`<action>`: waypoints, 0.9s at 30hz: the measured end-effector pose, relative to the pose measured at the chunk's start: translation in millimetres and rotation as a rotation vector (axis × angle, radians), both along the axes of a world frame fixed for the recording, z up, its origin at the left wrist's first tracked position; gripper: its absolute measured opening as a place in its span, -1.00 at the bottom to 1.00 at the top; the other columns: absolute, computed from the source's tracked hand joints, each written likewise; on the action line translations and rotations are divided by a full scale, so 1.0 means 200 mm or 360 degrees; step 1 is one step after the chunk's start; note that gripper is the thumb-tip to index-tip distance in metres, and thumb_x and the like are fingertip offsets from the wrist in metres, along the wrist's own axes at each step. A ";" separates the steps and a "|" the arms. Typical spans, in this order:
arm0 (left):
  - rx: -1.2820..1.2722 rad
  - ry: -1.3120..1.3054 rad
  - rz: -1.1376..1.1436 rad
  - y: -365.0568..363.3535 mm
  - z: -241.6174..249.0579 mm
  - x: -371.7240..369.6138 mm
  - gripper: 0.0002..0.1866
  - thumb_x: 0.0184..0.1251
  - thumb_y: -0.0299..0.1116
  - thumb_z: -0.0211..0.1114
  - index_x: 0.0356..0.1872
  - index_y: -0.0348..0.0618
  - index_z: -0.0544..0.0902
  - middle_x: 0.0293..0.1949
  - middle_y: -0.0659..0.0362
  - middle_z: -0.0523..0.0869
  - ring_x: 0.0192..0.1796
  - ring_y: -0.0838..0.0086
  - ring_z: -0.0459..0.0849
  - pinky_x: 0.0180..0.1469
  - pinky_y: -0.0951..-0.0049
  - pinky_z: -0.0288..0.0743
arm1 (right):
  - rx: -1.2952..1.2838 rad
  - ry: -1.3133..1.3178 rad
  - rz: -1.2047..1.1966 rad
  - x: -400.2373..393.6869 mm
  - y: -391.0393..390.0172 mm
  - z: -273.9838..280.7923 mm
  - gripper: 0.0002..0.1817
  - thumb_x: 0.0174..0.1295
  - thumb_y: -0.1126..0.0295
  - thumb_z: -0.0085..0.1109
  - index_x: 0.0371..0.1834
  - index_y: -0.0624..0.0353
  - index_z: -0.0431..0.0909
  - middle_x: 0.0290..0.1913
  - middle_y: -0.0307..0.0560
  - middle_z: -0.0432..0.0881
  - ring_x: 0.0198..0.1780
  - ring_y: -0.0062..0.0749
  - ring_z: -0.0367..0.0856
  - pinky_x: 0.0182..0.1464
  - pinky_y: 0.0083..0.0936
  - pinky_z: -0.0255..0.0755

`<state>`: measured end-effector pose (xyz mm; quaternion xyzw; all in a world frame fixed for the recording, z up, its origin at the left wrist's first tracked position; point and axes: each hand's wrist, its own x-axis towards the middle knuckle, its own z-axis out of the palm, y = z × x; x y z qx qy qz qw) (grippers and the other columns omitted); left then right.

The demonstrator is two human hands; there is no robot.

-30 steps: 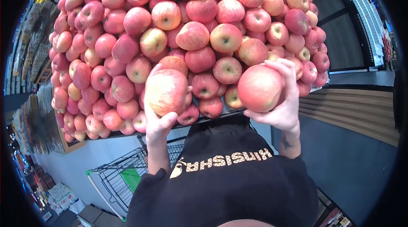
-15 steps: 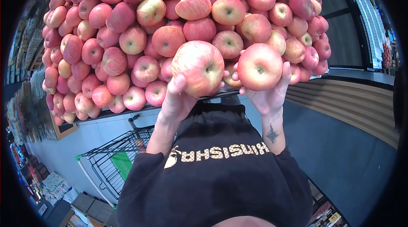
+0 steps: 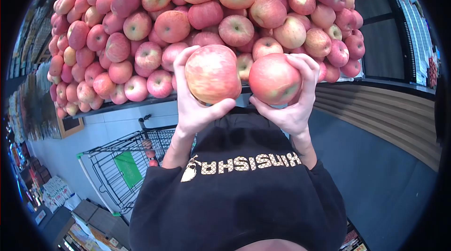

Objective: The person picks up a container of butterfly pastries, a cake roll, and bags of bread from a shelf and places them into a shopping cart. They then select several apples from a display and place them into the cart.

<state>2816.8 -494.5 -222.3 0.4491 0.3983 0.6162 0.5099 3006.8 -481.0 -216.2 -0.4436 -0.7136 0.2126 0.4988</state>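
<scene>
My left hand (image 3: 195, 105) is wrapped round a large red-and-yellow apple (image 3: 211, 73), with the thumb under its lower edge. In my right hand (image 3: 296, 110) is a second, redder apple (image 3: 274, 79), gripped from its right side and below. The two held apples are side by side with a narrow gap between them, in front of my chest. Right behind them rises a big heap of red and yellowish apples (image 3: 172, 27).
A wire shopping cart (image 3: 105, 169) with a green panel stands at the lower left, with some apples in it. A dark ledge (image 3: 127, 107) runs along the front of the heap. Slatted wood panelling (image 3: 376, 115) is on the right.
Both hands have turned round their apples, so the fingers and thumbs now show at the sides and below. The apples have rotated and shifted slightly left. The view has moved a little.
</scene>
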 end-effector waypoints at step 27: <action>-0.0509 0.1184 0.1485 -0.92 -0.28 0.53 -0.05 -0.28 -0.30 0.57 0.26 -0.15 0.26 0.09 0.03 0.31 0.17 0.23 0.36 0.23 0.27 0.28 | -0.0354 -0.0276 0.1176 0.16 -0.28 -0.23 -0.21 -0.34 0.43 0.51 0.12 0.08 0.37 0.06 0.00 0.24 0.11 -0.16 0.35 0.15 -0.33 0.33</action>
